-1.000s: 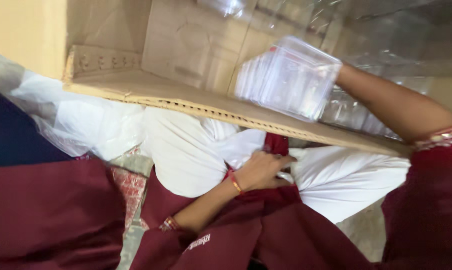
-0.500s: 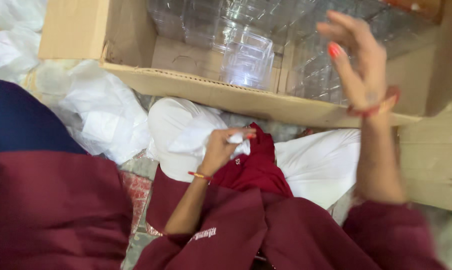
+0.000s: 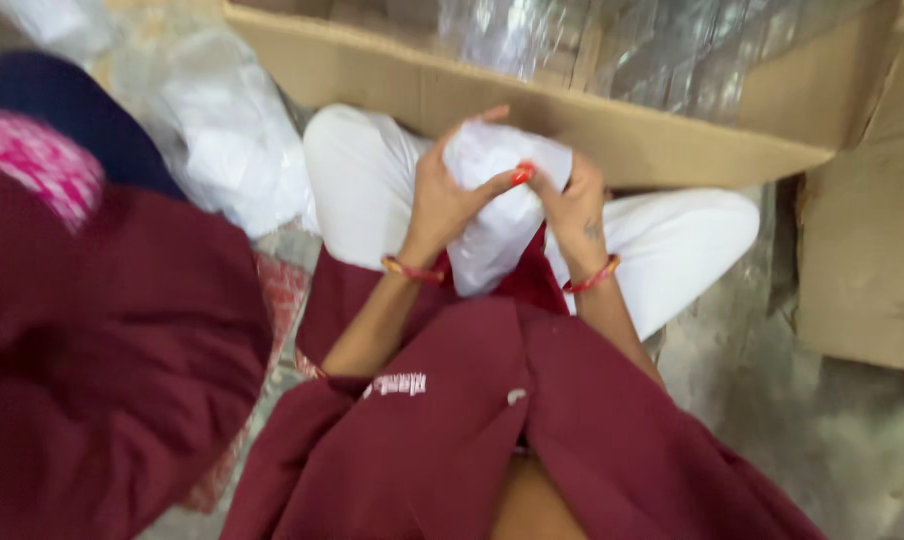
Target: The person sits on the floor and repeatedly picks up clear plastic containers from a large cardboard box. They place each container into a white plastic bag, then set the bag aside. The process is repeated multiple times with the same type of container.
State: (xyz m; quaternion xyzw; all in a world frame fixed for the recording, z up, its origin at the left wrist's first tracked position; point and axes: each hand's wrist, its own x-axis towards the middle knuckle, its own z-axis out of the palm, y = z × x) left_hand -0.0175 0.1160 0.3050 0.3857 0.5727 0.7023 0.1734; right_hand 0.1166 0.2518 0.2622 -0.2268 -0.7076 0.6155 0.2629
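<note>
Your maroon garment (image 3: 532, 430) fills the lower frame, with your white-clad legs (image 3: 372, 190) crossed beneath it on the floor (image 3: 772, 400). A cardboard box (image 3: 612, 130) stands open just beyond your knees, its near wall running left to right; clear plastic containers (image 3: 622, 50) lie inside, blurred. A second cardboard sheet (image 3: 862, 250) sits at the right. Crumpled white plastic (image 3: 222, 140) lies to the left, beside another person's maroon and dark blue clothing (image 3: 102, 300).

You hold a white bag (image 3: 497, 210) over your lap, below the box wall. Its long axis runs near upright, tilted slightly, the bunched top toward the box and the lower end pointing down toward your body. It sits between your two hands. Your left hand (image 3: 447, 195) is closed on its left side, thumb laid across the front. Your right hand (image 3: 572, 200) grips the upper right edge, fingers curled over it. Both wrists carry red bangles.
</note>
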